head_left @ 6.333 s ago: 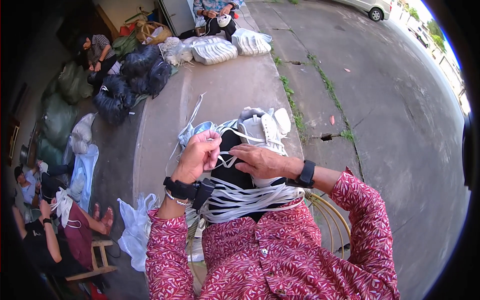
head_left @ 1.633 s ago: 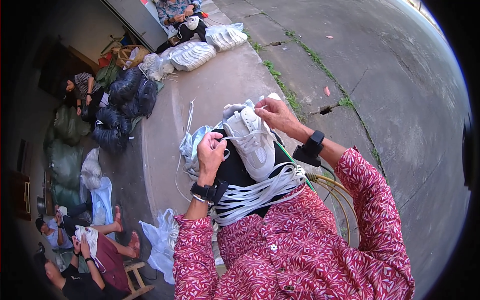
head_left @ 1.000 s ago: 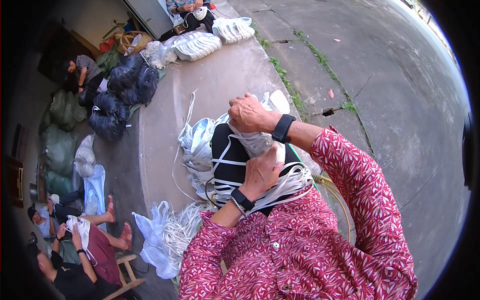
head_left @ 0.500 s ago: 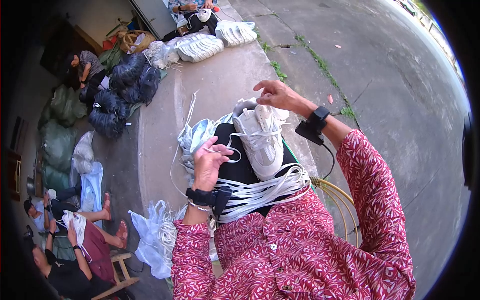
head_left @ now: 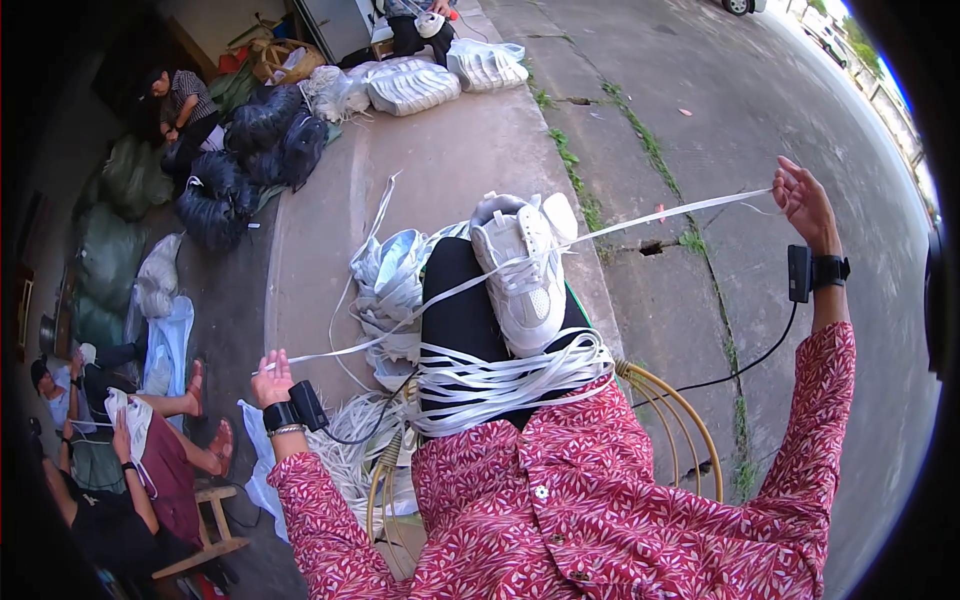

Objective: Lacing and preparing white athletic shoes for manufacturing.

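Note:
A white sneaker (head_left: pixel 530 300) rests on my dark-clad lap, its toe toward me. One long white shoelace (head_left: pixel 680 211) runs taut across the shoe, threaded at its upper part. Out to the left, my left hand (head_left: pixel 273 383) is closed on one end of the lace. My right hand (head_left: pixel 803 208) pinches the other end, raised far to the right over the pavement. A thick bunch of loose white laces (head_left: pixel 510 385) lies across my thighs below the toe. More white shoes in a pile (head_left: pixel 392 290) sit left of my leg.
Loose laces (head_left: pixel 350 450) and a plastic bag lie at lower left. Bagged shoes (head_left: pixel 412 88) and black sacks (head_left: pixel 220 205) stand at the far left. Several people sit working on the left and at the back. A yellow-framed chair (head_left: pixel 690 430) is under me.
Both hands have moved apart, left hand to the left and right hand to the right. The lace, slack and looped before, is now stretched between them. The shoe stays on my lap.

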{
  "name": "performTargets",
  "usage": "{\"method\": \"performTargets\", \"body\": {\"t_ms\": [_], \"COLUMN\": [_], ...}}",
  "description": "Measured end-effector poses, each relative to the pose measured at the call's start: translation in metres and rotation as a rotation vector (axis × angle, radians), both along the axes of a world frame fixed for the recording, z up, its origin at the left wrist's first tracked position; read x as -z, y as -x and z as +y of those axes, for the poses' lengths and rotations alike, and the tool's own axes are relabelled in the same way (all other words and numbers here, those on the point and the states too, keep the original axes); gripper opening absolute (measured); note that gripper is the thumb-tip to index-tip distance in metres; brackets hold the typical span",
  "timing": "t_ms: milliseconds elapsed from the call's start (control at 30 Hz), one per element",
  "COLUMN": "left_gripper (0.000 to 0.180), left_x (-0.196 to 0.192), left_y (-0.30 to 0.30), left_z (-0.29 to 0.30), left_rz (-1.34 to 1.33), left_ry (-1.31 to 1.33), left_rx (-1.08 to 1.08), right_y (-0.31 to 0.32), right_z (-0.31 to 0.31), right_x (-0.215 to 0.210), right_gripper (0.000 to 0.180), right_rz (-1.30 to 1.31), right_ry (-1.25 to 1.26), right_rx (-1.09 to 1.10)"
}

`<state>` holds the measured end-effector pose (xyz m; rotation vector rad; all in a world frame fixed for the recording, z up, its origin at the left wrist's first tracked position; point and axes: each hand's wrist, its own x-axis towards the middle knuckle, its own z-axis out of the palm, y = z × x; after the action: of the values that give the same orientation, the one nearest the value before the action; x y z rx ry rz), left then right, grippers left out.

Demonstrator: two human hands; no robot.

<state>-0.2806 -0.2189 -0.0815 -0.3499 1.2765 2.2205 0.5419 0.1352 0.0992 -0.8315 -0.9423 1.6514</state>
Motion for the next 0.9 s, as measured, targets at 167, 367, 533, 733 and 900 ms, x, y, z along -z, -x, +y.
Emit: {"method": "performTargets", "body": {"t_ms": [167, 367, 533, 733, 900], "left_gripper": [0.043, 0.035, 0.024, 0.021, 0.020], "left_x": [0.012, -0.006, -0.057, -0.053, -0.059], "left_y": [0.012, -0.131, -0.253, -0.281, -0.282], "left_z": [-0.029, 0.083, 0.157, 0.183, 0.187], "left_rz": [0.107, 0.432, 0.815, 0.910, 0.891], "left_ry": [0.244, 0.266, 0.277, 0.378, 0.451], "left_rx": [-0.132, 0.534, 1.032, 1.366, 1.424], "right_y": [-0.030, -0.094, -0.077, -0.080, -0.083], "right_z": [-0.026, -0.029, -0.055, -0.075, -0.083], "right_x": [0.030, 0.069, 0.070, 0.095, 0.145], "right_gripper": [0.040, 0.045, 0.056, 0.053, 0.041], "right_rz": [0.114, 0.410, 0.297, 0.216, 0.153], "right_ry": [0.021, 0.142, 0.004, 0.059, 0.146], "right_rx": [0.148, 0.455, 0.488, 0.484, 0.570]}}
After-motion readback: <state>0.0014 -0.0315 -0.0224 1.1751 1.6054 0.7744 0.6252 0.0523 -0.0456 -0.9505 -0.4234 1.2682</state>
